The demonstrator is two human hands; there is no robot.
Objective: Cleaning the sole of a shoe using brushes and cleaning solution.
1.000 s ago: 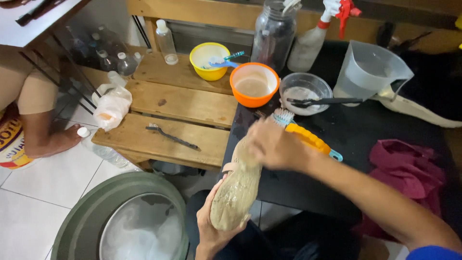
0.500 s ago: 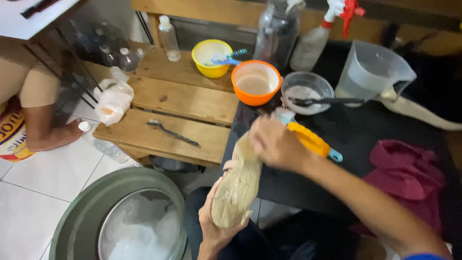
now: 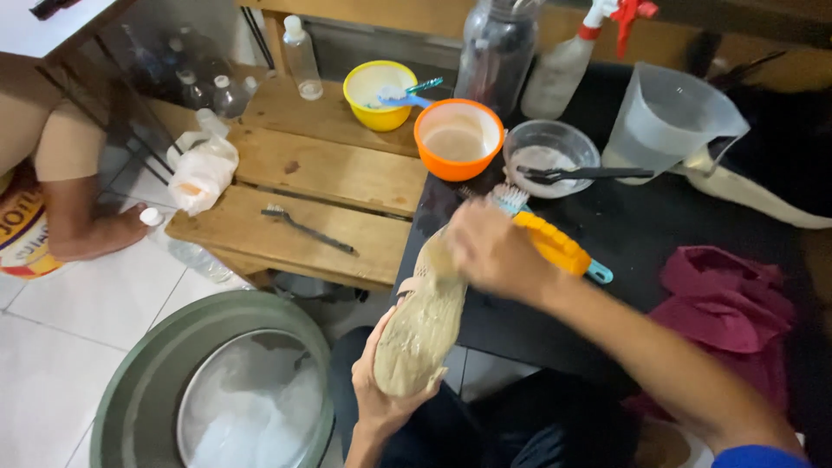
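My left hand point(image 3: 374, 390) grips the heel end of a dirty beige shoe point(image 3: 422, 322), held with its toe pointing up toward the table edge. Over the shoe's toe, my right hand point(image 3: 490, 251) holds a scrubbing brush with an orange body and teal handle point(image 3: 559, 247); its white bristles point(image 3: 507, 198) show just past my fingers. The right hand is blurred.
An orange bowl point(image 3: 458, 139), a yellow bowl point(image 3: 379, 94), a clear bowl with a black fork point(image 3: 550, 159) and a clear jug point(image 3: 666, 121) stand behind. A small brush point(image 3: 305, 229) lies on the wooden pallet point(image 3: 329, 178). A green basin of soapy water point(image 3: 217, 390) sits below left. A maroon cloth point(image 3: 732, 299) lies right.
My right hand and the brush have shifted slightly along the shoe's toe in a scrubbing motion. The left hand keeps the shoe in about the same place.
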